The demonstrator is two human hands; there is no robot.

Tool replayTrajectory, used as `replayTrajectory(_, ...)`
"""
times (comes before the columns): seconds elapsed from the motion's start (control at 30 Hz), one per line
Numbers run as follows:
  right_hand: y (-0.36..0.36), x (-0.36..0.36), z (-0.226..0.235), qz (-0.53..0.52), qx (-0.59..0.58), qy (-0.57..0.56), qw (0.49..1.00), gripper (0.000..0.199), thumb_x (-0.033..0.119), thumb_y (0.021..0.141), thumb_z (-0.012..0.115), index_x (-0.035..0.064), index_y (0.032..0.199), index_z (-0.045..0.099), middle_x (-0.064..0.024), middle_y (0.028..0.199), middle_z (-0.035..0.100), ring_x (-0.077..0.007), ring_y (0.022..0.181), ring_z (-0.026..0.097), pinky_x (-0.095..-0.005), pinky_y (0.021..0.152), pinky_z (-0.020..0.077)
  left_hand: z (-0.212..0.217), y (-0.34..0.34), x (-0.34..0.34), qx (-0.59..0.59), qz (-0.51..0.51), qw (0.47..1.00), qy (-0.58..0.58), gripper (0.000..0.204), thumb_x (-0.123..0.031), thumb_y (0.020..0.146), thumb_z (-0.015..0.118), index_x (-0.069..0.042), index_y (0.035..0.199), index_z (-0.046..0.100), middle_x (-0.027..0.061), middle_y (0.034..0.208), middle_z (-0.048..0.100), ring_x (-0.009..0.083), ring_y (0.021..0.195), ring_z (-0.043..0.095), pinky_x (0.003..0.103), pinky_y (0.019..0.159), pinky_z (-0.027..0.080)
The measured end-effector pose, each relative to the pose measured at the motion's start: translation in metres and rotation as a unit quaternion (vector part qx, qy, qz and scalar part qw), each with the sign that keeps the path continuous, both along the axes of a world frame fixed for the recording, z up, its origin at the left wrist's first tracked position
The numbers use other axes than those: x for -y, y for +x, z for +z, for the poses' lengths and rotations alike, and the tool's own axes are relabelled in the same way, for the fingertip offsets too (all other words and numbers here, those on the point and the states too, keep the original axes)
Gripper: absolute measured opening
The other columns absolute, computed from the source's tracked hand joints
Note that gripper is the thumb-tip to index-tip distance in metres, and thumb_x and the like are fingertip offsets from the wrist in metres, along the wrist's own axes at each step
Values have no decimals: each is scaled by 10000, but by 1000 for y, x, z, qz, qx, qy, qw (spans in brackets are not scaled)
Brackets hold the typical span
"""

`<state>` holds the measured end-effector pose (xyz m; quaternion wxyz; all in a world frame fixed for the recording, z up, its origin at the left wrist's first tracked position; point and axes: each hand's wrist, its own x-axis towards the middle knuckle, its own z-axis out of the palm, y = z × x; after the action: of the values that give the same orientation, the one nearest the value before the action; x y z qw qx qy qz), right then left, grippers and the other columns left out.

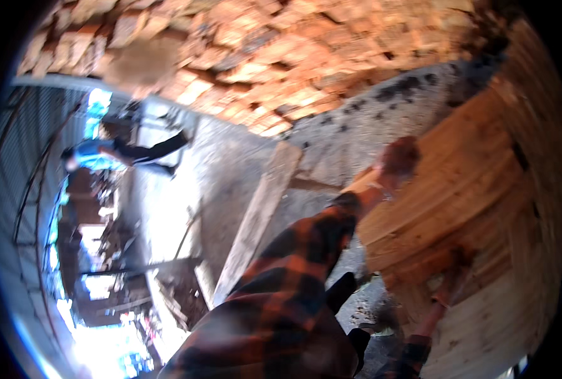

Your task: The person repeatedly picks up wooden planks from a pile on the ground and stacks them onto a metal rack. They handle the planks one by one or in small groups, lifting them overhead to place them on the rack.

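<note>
Concrete floor (221,142) of a cluttered work area, with a sheet-metal wall (38,136) curving along the left rim. The wooden boards (448,183) fill the right side of the view, pale brown and layered; their grain and long axis run obliquely, from lower left to upper right. The left hand (399,163) lies at their upper left edge, so that the boards extend rightward and downward from its fingers. The right hand (454,278) lies lower and farther right, over the boards' broad faces, and is the nearer to their middle. Its forearm rises from the lower edge, across the grain. Motion blur conceals the fingers of both hands: whether they are spread, curled or gripping an edge cannot be told. Left of the boards, a plaid sleeve (287,262) covers the left arm. Beyond it, a loose plank (259,218) slants across the floor. Farther out, a heap of cut wood (249,60) spans the top, and a person in blue (98,155) stands well apart at left.
</note>
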<state>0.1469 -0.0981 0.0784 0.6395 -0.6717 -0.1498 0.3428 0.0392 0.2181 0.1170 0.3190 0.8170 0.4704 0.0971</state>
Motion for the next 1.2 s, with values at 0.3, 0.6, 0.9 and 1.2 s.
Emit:
replayTrajectory(0.3, -23, -1, 5, 48, 66, -227, 970, 545, 285, 948, 536, -19, 1378, 396, -147, 1271, 546, -243, 1130, 528, -336, 952, 432, -12, -38, 17, -51, 3, 999, 5, 178, -228, 821, 516, -84, 896, 587, 177, 921, 639, 385, 860, 624, 494, 718, 495)
replayTrajectory(0.6, -1, -26, 17, -31, 128, -193, 972, 502, 246, 927, 539, -9, 1347, 432, -175, 1228, 563, -264, 1141, 537, -385, 959, 423, 70, -19, 13, -12, -19, 994, 110, 221, -238, 823, 529, -79, 957, 605, 154, 905, 636, 347, 846, 625, 464, 715, 510)
replayTrajectory(0.9, -25, 40, 107, 45, 171, -192, 965, 539, 239, 867, 617, 47, 1344, 459, -166, 1154, 602, -272, 1115, 569, -415, 884, 479, 59, -68, 109, 78, -148, 977, 128, 348, -307, 848, 517, -18, 1025, 591, 132, 866, 615, 271, 802, 605, 399, 700, 510)
replayTrajectory(1.2, -212, 553, 42, -516, -7, -190, 835, 516, 211, 828, 691, 76, 1300, 534, -124, 1231, 610, -208, 1026, 629, -323, 879, 510, 65, -73, 514, 135, -384, 878, -251, 480, -376, 872, 505, 43, 1094, 576, 110, 828, 594, 194, 758, 585, 333, 684, 510)
